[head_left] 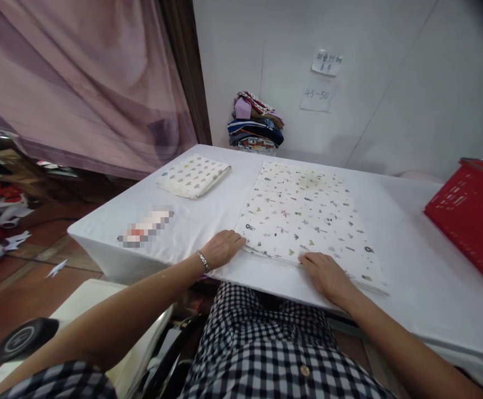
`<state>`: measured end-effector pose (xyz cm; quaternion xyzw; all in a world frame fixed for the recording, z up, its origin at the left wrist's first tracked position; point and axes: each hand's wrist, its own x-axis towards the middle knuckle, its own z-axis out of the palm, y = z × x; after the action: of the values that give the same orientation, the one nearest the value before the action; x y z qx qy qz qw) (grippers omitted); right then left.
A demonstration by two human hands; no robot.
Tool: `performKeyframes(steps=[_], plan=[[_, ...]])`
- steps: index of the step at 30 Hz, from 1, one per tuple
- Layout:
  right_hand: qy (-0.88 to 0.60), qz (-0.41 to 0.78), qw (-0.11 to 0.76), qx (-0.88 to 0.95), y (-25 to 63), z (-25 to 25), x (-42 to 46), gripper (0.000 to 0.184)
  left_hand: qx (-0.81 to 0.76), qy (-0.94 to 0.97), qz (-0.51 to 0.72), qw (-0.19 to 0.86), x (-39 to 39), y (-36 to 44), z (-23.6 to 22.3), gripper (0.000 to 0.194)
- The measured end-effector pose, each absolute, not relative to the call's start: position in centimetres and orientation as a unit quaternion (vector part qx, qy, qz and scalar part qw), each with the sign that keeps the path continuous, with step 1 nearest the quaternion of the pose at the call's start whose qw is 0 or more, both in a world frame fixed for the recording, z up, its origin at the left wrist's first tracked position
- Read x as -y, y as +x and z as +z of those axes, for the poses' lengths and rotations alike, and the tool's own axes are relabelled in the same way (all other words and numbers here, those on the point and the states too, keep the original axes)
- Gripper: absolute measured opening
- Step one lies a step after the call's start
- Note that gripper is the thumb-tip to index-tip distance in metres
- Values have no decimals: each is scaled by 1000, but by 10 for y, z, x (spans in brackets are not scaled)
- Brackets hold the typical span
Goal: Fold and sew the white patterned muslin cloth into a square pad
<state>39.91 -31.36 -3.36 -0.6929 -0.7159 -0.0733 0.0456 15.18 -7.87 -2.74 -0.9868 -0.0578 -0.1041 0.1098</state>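
A white cloth printed with small plants and figures lies folded flat in layers on the white-covered table. At its near left corner, my left hand has its fingers closed on the edge; a metal bracelet circles that wrist. Farther right along the same near edge, my right hand grips the cloth with bent fingers, its thumb mostly hidden. A smaller folded cloth with grey heart-like prints rests at the table's back left, apart from both hands.
A blurred-out item lies at the table's left. The red plastic basket stands at the right edge. Behind the table is a stack of folded clothes by the wall. A pink curtain hangs at left, above a cluttered floor.
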Motion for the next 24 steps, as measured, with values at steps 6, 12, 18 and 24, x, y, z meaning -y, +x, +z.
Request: performKeyframes(steps=[6,12,18,24], plan=[[-701,-103,50,704,395,-40,310,36,82,-985,-99,114,81,159,-23,18],[-699,-119,76,701,390,-42,300,29,95,-983,-110,110,84,162,-25,14],[-687,-127,91,710,388,-46,291,24,103,-980,-127,115,87,160,-25,16],[-678,-123,105,717,386,-49,285,22,43,-984,-134,105,87,165,-27,18]])
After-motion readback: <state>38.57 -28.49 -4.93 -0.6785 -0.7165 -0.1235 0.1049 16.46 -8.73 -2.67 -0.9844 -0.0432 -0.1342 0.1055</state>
